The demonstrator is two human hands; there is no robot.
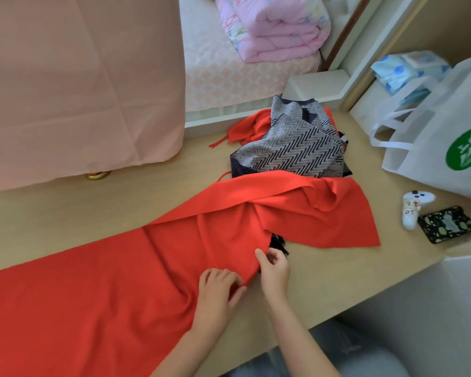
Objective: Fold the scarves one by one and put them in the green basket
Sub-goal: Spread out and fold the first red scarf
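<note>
A long red scarf [106,284] lies spread across the wooden surface [324,270] from the lower left toward the centre right, bunched and folded over near its right end. My left hand [219,288] rests on its near edge with the thumb under a fold, pinching the cloth. My right hand [273,266] pinches the same edge just to the right, next to a black tassel [279,244]. A grey and navy zigzag scarf [288,142] lies crumpled behind, on top of another red scarf [249,125]. No green basket is in view.
A white tote bag [441,140] with a green logo stands at the right. A white controller [412,209] and a dark patterned case [446,224] lie beside it. A pink-covered bed [74,85] sits at the left, and a folded pink quilt [272,25] at the back.
</note>
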